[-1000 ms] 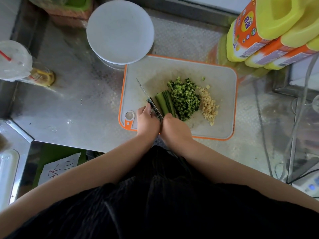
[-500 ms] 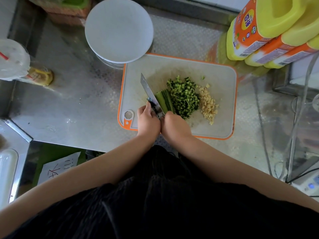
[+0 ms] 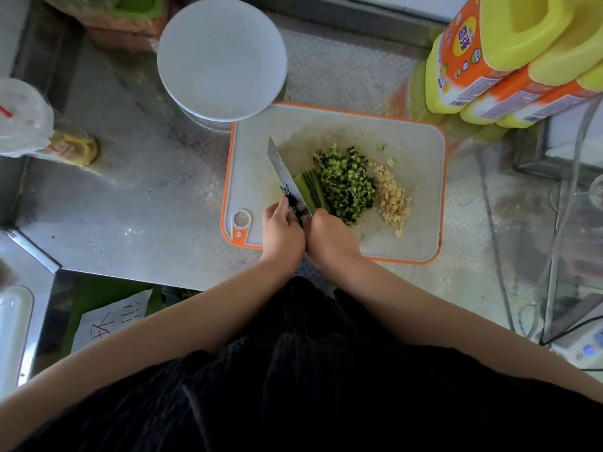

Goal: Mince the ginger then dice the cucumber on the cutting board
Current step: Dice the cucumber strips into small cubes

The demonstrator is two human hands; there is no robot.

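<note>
At centre frame on the cutting board (image 3: pixel 408 141), the minced ginger (image 3: pixel 391 197) lies finished, just right of a heap of diced cucumber (image 3: pixel 346 184). Uncut cucumber strips (image 3: pixel 310 187) remain at its left, so dicing looks mostly done. Left hand (image 3: pixel 282 230) grasps the knife (image 3: pixel 280 171); right hand (image 3: pixel 329 236) pins the strips. Round white lid (image 3: pixel 222 57) sits upper left on the bench (image 3: pixel 130 207).

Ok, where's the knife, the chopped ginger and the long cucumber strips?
knife (image 3: pixel 276 164): head view, on the shiny blade.
chopped ginger (image 3: pixel 391 199): head view, middle of the pale pile.
cucumber strips (image 3: pixel 311 190): head view, on the uncut green strips beside the blade.
</note>
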